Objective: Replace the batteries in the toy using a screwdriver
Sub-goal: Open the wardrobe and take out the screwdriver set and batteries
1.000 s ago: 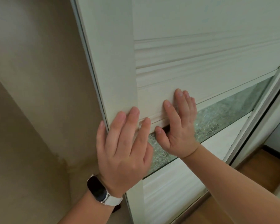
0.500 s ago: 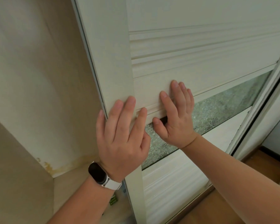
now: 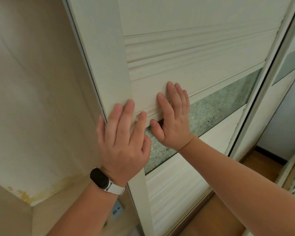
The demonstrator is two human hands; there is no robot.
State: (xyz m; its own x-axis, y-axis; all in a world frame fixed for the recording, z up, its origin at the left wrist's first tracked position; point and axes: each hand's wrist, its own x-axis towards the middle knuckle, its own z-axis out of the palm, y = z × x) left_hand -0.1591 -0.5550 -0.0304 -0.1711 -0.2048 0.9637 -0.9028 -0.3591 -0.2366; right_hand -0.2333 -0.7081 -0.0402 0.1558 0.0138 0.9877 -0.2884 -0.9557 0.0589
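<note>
The sliding door's (image 3: pixel 177 74) left edge stood off the beige cabinet wall (image 3: pixel 32 99), with open room between. The left hand (image 3: pixel 124 143) and the right hand (image 3: pixel 174 123) pressed flat on the door with straight fingers, holding nothing, just above its patterned glass strip (image 3: pixel 220 113). Wooden floor (image 3: pixel 220 218) lay below. Toy and screwdriver were out of view.

Head view, close, facing sliding door (image 3: pixel 186 65)
</note>
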